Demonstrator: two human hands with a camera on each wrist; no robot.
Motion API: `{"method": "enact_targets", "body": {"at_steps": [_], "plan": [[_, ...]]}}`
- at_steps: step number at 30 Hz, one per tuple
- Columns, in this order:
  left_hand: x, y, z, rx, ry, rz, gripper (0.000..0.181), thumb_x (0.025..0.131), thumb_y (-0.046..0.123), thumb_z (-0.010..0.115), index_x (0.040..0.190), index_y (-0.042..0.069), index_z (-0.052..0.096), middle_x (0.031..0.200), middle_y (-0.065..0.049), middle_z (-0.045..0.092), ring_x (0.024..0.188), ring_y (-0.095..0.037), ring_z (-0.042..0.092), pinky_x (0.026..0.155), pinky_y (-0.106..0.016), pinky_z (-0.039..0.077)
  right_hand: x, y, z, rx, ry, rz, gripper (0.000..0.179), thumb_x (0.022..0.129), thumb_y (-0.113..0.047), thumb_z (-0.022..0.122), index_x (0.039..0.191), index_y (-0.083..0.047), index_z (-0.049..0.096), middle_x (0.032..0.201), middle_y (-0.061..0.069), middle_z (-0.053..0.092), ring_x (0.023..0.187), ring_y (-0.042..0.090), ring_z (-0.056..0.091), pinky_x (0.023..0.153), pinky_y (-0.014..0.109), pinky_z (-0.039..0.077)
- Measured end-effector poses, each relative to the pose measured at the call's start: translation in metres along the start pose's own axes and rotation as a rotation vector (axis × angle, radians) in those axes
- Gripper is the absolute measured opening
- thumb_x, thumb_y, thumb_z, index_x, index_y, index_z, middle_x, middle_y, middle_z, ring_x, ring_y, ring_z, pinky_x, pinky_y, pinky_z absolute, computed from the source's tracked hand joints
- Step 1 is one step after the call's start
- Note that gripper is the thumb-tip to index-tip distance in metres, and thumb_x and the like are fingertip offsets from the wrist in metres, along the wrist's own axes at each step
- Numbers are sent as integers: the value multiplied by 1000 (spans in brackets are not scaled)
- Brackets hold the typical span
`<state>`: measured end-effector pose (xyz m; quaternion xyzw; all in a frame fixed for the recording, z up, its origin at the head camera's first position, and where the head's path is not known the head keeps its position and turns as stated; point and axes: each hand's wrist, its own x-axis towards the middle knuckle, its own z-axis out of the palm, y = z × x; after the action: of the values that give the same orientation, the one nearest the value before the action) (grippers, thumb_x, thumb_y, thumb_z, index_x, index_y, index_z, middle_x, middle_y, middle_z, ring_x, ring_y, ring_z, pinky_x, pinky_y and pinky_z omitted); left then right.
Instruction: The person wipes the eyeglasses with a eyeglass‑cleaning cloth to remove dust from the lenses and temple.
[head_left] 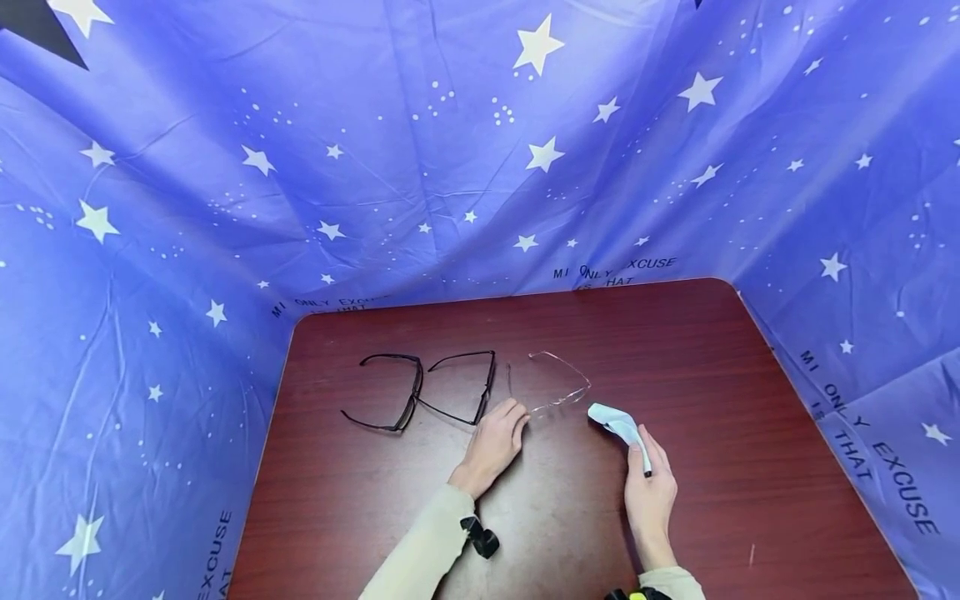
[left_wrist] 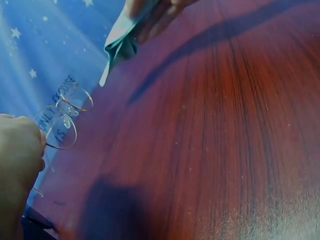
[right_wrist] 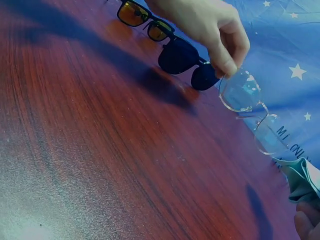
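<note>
My left hand [head_left: 491, 437] pinches the near end of a pair of thin-framed eyeglasses [right_wrist: 242, 92] with clear round lenses. Their slender temples stretch toward the back of the table in the head view. To the right, my right hand [head_left: 651, 487] holds a folded pale blue cloth [head_left: 615, 421] between thumb and fingers. The cloth's free end points at the lenses, and a small dark tip shows under the thumb. Just left of my left hand lie dark-lensed sunglasses [right_wrist: 178, 56] with a black frame.
Black-framed glasses with yellow lenses [right_wrist: 132, 13] lie farthest left, their temples unfolded, right beside the sunglasses. Everything rests on a reddish-brown wooden table [head_left: 712, 358] with rounded corners. A blue star-patterned curtain [head_left: 450, 183] hangs round its back and sides.
</note>
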<state>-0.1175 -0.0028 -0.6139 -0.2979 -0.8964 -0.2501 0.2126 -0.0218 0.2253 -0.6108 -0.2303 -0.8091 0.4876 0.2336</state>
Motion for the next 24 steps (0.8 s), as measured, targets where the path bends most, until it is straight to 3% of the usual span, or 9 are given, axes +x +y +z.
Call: {"method": "enact_targets", "body": {"at_steps": [5,13,15,19,21,24], "plan": [[-1,-4,8,41,-12,8,11,92,10,74,87,12,64,88,1,64,82,-17,64,76,-28,54,-2,2,1,1,-6,-3,36,105,-13,56,139,-4,63,141,18,62,131,0,49,105,4,30],[-6,-6,14,11,-37,-28,3,94,8,73,94,8,69,97,-1,69,90,-17,68,81,-28,57,1,3,5,8,13,-53,36,103,-9,59,138,-3,64,139,18,64,126,-9,47,104,3,30],[-7,-6,15,13,-45,-55,3,95,9,72,96,8,69,100,-1,70,92,-17,69,83,-28,57,3,4,7,0,39,-72,36,102,-7,60,138,-3,64,137,19,65,127,-3,51,103,3,30],[-11,-6,16,-5,-67,-111,15,94,8,73,108,7,71,111,-4,71,103,-19,70,92,-30,57,9,6,10,-51,120,-127,37,100,-3,61,137,-1,64,134,20,66,128,26,59,105,6,32],[-13,-5,18,-13,-87,-132,22,93,7,73,115,5,71,119,-7,71,109,-22,69,97,-33,56,13,8,11,-88,160,-149,38,99,-2,62,137,-1,64,134,20,65,127,38,58,109,17,38],[-16,-4,18,-23,-106,-161,31,94,8,73,124,3,68,132,-12,67,117,-27,68,101,-38,55,18,11,13,-149,185,-178,39,99,-3,63,137,-2,64,139,18,62,129,43,56,105,43,45]]}}
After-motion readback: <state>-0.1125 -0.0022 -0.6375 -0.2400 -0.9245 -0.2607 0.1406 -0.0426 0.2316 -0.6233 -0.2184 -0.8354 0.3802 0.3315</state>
